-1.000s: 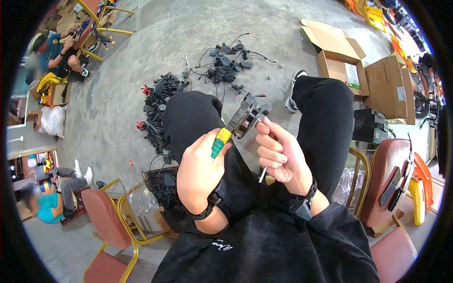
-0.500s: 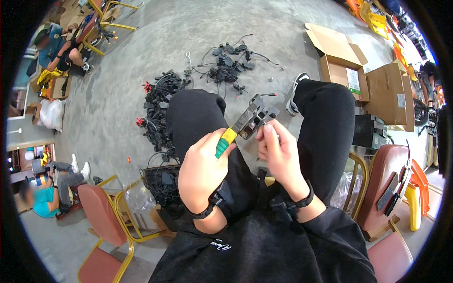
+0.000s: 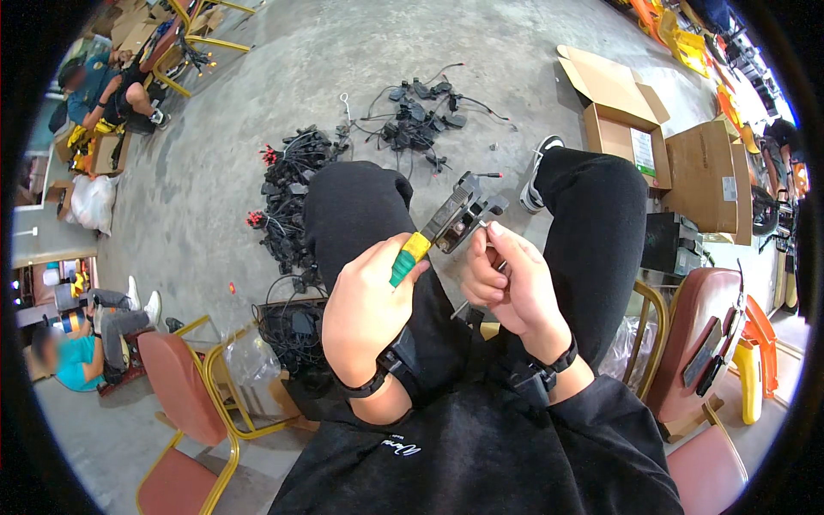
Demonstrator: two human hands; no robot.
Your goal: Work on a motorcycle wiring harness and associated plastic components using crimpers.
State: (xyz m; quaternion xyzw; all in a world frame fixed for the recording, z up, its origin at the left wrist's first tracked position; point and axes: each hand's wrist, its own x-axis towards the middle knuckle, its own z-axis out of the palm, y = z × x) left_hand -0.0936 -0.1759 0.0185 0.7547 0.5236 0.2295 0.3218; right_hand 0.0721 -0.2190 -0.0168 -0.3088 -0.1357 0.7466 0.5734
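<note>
My left hand point(image 3: 365, 296) is closed around the yellow-and-green handle of a hand tool point(image 3: 410, 260) that looks like a wire stripper with a grey metal head. At the tool's head is a small black part point(image 3: 487, 204), a short lead with a red tip sticking out beyond it. Beside the head, my right hand point(image 3: 515, 283) is closed, thumb and forefinger pinched near the jaws. A thin dark cable point(image 3: 461, 310) shows below its curled fingers; its course inside the hand is hidden.
Bundles of black cabled parts with red tips point(image 3: 300, 163) and a looser pile point(image 3: 416, 120) lie on the concrete floor ahead. Cardboard boxes point(image 3: 699, 167) stand at right. Padded chairs point(image 3: 184, 369) flank me; two people sit at left.
My right hand has turned and shifted slightly down and right, its fingers curling more, and the thin cable now shows below it. My left hand and the tool have barely moved.
</note>
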